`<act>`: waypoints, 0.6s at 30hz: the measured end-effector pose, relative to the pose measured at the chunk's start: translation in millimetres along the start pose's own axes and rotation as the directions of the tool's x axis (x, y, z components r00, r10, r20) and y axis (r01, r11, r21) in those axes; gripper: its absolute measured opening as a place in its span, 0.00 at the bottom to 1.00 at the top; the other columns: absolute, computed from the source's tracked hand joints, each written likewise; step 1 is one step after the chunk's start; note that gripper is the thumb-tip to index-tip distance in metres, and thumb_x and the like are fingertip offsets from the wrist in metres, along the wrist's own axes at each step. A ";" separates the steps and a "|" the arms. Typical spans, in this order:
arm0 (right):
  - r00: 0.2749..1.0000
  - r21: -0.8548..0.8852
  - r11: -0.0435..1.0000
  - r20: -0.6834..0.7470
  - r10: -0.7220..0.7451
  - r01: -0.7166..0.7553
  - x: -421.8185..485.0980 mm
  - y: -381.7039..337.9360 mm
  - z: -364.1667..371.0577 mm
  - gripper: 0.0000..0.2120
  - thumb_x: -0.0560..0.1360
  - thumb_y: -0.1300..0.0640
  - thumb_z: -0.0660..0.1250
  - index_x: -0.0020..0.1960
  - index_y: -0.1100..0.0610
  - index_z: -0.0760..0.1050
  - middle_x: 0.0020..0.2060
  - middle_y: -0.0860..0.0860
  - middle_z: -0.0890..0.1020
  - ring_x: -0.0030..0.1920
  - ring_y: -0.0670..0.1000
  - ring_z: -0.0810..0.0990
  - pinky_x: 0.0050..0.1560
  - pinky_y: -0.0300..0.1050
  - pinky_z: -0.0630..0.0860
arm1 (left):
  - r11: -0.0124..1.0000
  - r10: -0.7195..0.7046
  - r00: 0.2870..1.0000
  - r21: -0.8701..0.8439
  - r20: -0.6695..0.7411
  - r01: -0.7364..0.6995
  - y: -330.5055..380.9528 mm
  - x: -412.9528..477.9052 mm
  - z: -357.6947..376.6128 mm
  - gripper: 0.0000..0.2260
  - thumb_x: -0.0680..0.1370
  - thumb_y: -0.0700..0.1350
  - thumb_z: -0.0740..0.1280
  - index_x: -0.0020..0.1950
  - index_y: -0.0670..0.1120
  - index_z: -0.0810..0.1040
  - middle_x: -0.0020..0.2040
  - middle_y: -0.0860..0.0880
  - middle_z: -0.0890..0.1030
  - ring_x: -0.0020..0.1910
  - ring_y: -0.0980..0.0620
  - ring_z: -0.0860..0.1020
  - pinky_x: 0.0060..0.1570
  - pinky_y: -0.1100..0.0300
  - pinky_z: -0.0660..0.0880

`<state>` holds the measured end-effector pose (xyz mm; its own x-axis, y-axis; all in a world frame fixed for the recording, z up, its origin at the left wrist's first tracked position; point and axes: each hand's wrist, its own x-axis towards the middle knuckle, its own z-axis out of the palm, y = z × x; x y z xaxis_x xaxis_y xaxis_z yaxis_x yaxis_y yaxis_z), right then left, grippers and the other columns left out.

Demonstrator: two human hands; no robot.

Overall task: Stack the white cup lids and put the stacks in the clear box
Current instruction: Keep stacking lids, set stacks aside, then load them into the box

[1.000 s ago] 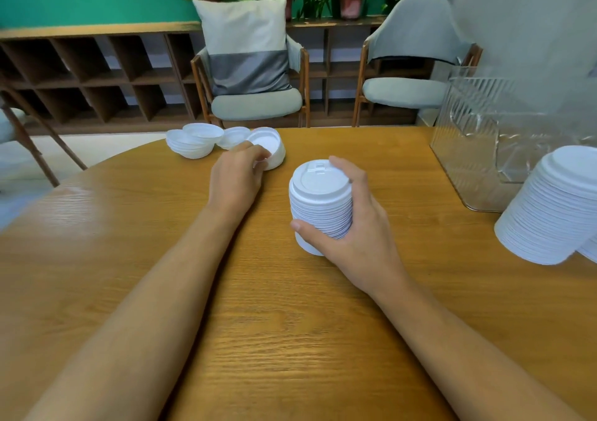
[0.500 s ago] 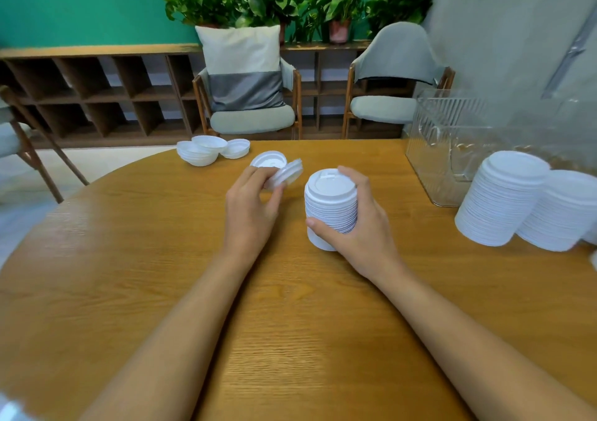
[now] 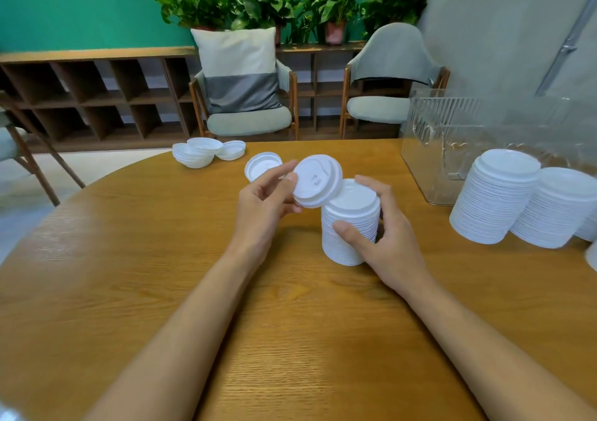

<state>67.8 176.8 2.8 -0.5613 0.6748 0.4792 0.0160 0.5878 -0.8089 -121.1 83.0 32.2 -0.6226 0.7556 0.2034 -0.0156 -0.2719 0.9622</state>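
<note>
Head view: round wood-grain worktop (image 3: 129, 259) with white lids and clear box (image 3: 426, 149).
Left grip (image 3: 265, 207) pinches one tilted lid (image 3: 318, 181) at the top of the stack (image 3: 350, 230). Right grip (image 3: 391, 246) curls round that stack, which stands mid-worktop. A loose lid (image 3: 263, 168) and a small pile (image 3: 200, 154) lie near the far edge. Tall stacks (image 3: 494, 197) stand just beside the box, right. Beyond: grey chairs (image 3: 248, 120), cushion (image 3: 239, 65), cubby shelving (image 3: 80, 97), potted plants (image 3: 290, 0), teal wall (image 3: 80, 6).
</note>
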 end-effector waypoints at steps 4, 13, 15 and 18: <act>0.997 0.020 0.999 -0.054 -0.047 0.048 1.8 1.0 2.1 0.31 0.73 0.37 0.74 0.71 0.47 0.71 0.65 0.40 0.79 0.67 0.49 0.78 0.64 0.56 0.78 | 0.994 0.068 0.998 0.087 0.008 -0.069 0.4 -2.3 7.3 0.08 0.83 0.44 0.70 0.61 0.46 0.85 0.43 0.46 0.84 0.37 0.49 0.77 0.40 0.57 0.78; 0.993 -0.006 0.993 -0.022 -0.120 0.120 0.1 -0.6 5.4 0.36 0.74 0.40 0.74 0.78 0.40 0.63 0.69 0.42 0.76 0.70 0.48 0.76 0.67 0.55 0.77 | 0.943 0.198 0.978 0.261 0.063 -0.208 -0.8 -12.8 17.8 0.05 0.84 0.37 0.66 0.54 0.43 0.82 0.52 0.49 0.86 0.38 0.52 0.76 0.36 0.58 0.73; 0.990 -0.031 0.990 -0.021 -0.139 0.139 0.9 -1.1 5.5 0.33 0.75 0.40 0.73 0.76 0.42 0.66 0.69 0.43 0.76 0.70 0.46 0.75 0.67 0.52 0.76 | 0.921 0.217 0.970 0.304 0.112 -0.242 0.2 -15.4 17.6 0.08 0.82 0.33 0.64 0.52 0.42 0.81 0.54 0.49 0.86 0.36 0.54 0.77 0.35 0.62 0.74; 0.991 -0.042 0.990 -0.017 -0.136 0.135 0.8 -1.7 4.6 0.30 0.75 0.40 0.72 0.74 0.43 0.69 0.67 0.44 0.76 0.68 0.46 0.76 0.65 0.48 0.76 | 0.907 0.215 0.950 0.314 0.227 -0.280 6.3 -16.2 9.7 0.08 0.79 0.32 0.64 0.53 0.40 0.81 0.54 0.51 0.85 0.32 0.55 0.74 0.37 0.65 0.73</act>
<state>63.5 174.3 3.0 -0.5443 0.5961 0.5902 -0.0248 0.6918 -0.7217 -103.5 74.8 36.7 -0.4174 0.7947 0.4408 0.4060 -0.2709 0.8728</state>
